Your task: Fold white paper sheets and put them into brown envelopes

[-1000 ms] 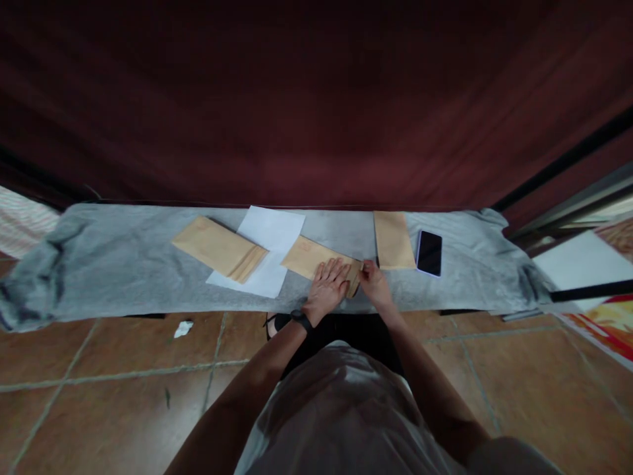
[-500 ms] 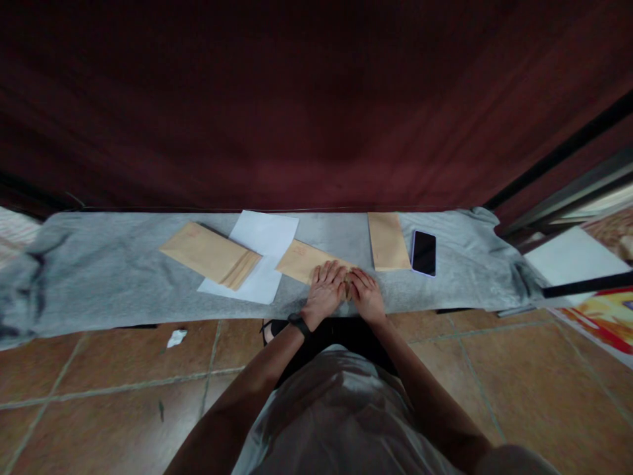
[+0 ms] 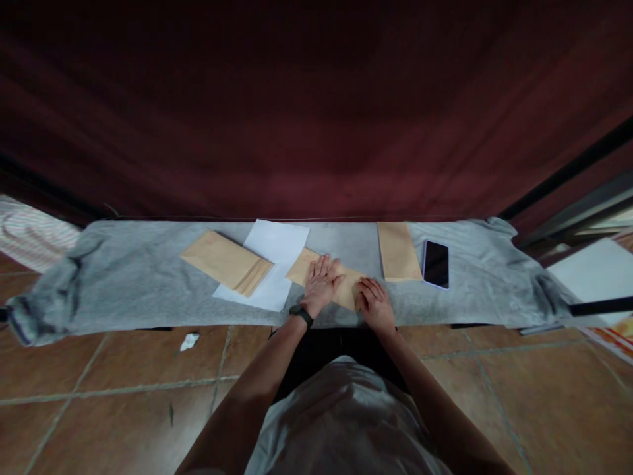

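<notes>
1 envelope (image 3: pixel 348 291) lies on the cloth (image 3: pixel 143 277), the left hand (image 3: pixel 320 287) spread flat on it, gripping nothing, the right hand (image 3: pixel 376 305) bent at its right end, pinching or not I cannot tell, where uneven pressure could crease it.

Left fingers (image 3: pixel 325 266) spread across a brown envelope (image 3: pixel 349 290), right fingers (image 3: pixel 370 286) at its end.

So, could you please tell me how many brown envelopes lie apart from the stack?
2: one envelope under the left hand, its right end by the right hand, and a second envelope left of the phone. Others may be hidden.
</notes>
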A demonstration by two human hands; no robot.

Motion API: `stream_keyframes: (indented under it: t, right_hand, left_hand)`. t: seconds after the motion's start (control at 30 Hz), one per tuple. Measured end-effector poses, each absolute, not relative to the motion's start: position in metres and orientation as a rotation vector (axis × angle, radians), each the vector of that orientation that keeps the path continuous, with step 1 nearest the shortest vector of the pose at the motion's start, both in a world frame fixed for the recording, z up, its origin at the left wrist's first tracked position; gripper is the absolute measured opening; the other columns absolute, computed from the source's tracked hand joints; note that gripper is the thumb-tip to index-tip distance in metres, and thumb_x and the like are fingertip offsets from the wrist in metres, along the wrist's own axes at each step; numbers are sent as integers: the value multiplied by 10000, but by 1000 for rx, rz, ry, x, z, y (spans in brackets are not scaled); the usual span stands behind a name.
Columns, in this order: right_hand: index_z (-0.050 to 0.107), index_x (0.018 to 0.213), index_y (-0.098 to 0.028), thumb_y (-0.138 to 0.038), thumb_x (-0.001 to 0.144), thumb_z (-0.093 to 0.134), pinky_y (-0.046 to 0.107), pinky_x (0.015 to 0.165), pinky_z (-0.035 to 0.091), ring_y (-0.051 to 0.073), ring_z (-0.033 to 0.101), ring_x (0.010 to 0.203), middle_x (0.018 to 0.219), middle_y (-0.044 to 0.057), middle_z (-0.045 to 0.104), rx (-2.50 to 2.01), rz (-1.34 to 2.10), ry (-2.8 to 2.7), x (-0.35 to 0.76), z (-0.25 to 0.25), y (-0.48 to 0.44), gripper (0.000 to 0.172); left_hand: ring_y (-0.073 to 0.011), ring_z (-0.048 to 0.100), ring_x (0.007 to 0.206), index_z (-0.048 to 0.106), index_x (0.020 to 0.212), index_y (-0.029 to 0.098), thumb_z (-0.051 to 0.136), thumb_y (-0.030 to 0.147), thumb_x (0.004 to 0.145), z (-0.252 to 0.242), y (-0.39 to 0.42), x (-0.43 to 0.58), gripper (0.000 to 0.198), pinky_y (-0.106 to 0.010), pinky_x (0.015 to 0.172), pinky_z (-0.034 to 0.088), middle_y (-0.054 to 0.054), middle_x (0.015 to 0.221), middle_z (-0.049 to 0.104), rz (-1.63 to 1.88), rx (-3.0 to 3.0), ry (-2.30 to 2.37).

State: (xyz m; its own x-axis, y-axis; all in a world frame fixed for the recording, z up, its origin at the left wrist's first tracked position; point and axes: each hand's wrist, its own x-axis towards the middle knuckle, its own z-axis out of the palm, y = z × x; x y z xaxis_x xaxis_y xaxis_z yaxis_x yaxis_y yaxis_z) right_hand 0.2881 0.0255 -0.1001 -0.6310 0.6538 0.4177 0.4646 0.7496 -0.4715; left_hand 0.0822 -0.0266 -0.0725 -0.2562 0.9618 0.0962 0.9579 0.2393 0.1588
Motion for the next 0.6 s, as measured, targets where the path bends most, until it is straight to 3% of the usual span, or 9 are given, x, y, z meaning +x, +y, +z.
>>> stream_keyframes:
  t: [0.4, 0.6]
  right_hand:
    - [632, 1304, -187, -204, 990, 441, 511, 1147, 429, 265, 544, 1329, 1352, 130, 646, -835, 446, -2351, 287, -98, 24, 367]
    - [633, 1303, -197, -182, 970, 451, 509, 1136, 435, 261, 551, 1316, 1346, 129, 649, -835, 448, -2345, 287, -96, 23, 380]
  left_hand:
    - [-255, 218, 1549, 309, 1576, 95, 284, 524, 1029, -70, -35, 42, 696, -438, 1266, 166, -156, 1645, 301, 284, 1679, 2628]
    - [-288, 212, 1547, 307, 1561, 32, 276, 484, 1033, -71, -32, 57, 695, -479, 1258, 175, -201, 1627, 315, 287, 1681, 2625]
